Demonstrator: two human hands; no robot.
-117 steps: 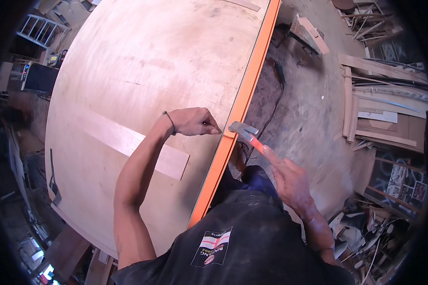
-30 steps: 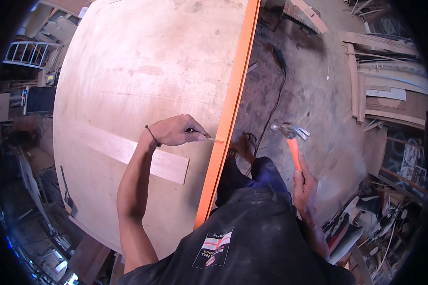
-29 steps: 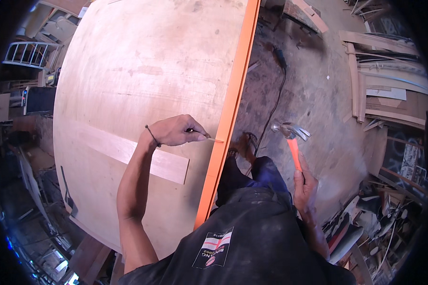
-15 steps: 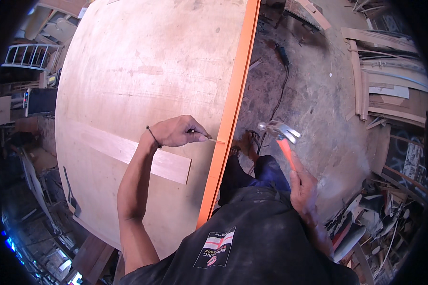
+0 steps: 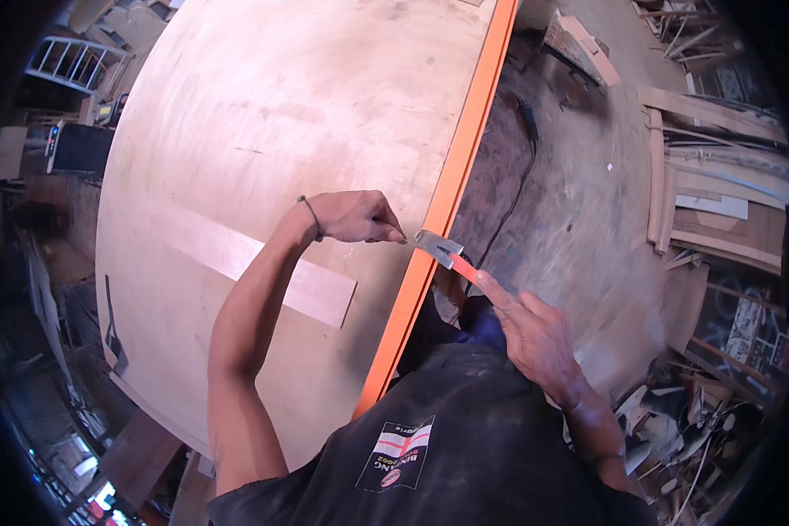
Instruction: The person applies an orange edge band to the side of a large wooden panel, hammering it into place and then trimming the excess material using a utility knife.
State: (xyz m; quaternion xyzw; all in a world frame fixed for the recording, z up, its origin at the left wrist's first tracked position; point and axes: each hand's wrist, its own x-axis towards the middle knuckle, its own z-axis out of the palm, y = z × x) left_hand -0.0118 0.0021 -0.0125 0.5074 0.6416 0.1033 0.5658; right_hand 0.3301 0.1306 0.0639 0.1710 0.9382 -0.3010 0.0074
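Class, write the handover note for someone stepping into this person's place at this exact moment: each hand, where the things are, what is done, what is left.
Left hand: fingers pinched at the large pale plywood sheet's edge, beside the orange edge strip; any nail is too small to see.
Right hand: gripping the orange-handled claw hammer, its head down at the strip near the left fingertips.
A lighter wooden slat lies flat on the sheet.
Done: hammer brought to the strip.
Left: cannot tell how much fastening remains.
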